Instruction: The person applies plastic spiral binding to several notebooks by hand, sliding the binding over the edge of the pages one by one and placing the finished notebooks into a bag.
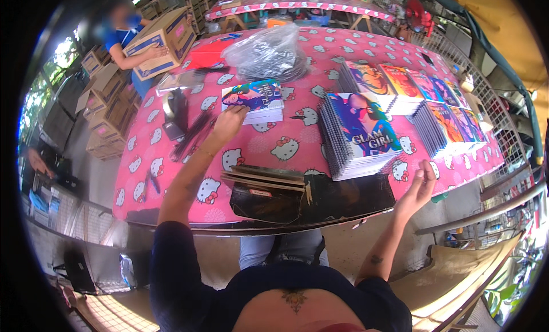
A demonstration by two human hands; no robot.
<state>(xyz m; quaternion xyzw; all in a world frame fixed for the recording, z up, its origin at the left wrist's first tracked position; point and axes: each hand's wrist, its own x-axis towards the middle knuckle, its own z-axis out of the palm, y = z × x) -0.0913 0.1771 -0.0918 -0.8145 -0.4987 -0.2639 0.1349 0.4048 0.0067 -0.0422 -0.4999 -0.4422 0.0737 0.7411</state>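
Note:
My left hand (230,122) is closed at the lower left corner of a small stack of notebooks (264,116) with a colourful illustrated cover on top; the fingertips partly hide the corner. Beside that forearm lies a bundle of thin black binding wires (194,132). My right hand (421,186) hovers by the table's near right edge, fingers loosely bent, with nothing visible in it. Nearest to it rises a tall stack of spiral notebooks (363,135) with black coils along the left side. More stacks of spiral notebooks (449,123) stand to its right and behind.
A dark box-like stand with boards (266,198) sits at the pink patterned table's (283,149) near edge. A clear plastic bag of black items (266,55) lies farther back. A black tape dispenser (174,112) stands left. Beyond, a co-worker carries a cardboard box (163,42) near stacked cartons (108,115).

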